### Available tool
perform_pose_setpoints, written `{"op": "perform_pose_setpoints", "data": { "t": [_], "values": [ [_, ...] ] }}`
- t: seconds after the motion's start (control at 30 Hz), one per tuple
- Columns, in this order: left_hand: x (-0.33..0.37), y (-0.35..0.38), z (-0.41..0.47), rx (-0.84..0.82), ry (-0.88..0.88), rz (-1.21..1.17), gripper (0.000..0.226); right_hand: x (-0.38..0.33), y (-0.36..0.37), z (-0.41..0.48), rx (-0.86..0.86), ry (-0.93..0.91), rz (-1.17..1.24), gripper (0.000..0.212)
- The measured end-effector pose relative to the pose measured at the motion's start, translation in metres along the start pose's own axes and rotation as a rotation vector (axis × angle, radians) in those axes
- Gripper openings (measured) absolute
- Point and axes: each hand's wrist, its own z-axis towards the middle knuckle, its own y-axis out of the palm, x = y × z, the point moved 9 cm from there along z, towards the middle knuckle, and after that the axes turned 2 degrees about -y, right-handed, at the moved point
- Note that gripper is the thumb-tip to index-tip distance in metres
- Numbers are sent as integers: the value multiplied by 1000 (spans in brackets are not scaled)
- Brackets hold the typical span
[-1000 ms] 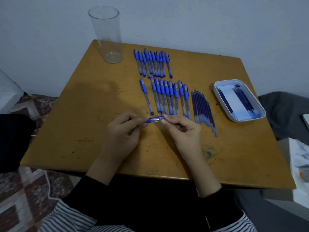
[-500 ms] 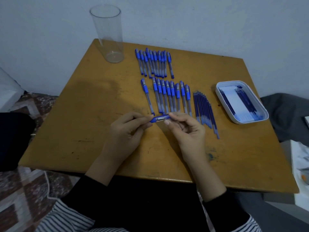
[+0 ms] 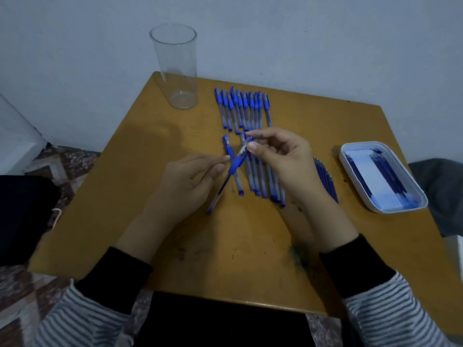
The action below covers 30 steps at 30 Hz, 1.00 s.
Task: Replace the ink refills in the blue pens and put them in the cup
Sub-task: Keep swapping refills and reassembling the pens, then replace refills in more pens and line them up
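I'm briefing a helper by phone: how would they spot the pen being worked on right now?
On the wooden table, find the left hand and right hand near its middle. They pinch one blue pen between them. Unlike the pens lying in rows, it alone is held, and it slants across them.

No words, brand marks, numbers or signs can be read anywhere in the view. The pale patch near the tip of the lifted pen (image 3: 235, 166) and the clear barrels of the far row of pens (image 3: 240, 108) on the counter are too blurred to tell whether they carry any print. The white sheet (image 3: 363, 169) lying in the tray (image 3: 398, 209) shows no readable characters either.
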Motion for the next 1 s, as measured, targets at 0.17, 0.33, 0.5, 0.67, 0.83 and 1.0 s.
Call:
{"op": "perform_pose_setpoints", "data": {
  "t": [0.17, 0.33, 0.5, 0.67, 0.83, 1.0],
  "values": [
    [-45, 3, 22, -17, -108, 229, 28, 21, 14, 50, -144, 125, -131, 15],
    [-79, 16, 34, -126, -267, 372, 44, 47, 31, 84, -262, 200, -296, 9],
    [-92, 23, 47, -200, -354, 439, 51, 64, 40, 103, -264, 211, -446, 11],
    [-100, 29, 47, -258, -390, 486, 56, 68, 45, 106, -281, 204, -535, 16],
    [-99, 29, 47, -264, -381, 487, 55, 67, 47, 109, -304, 179, -640, 18],
    [-100, 29, 47, -267, -388, 495, 55, 64, 52, 110, -328, 160, -680, 21]
  ]
}}
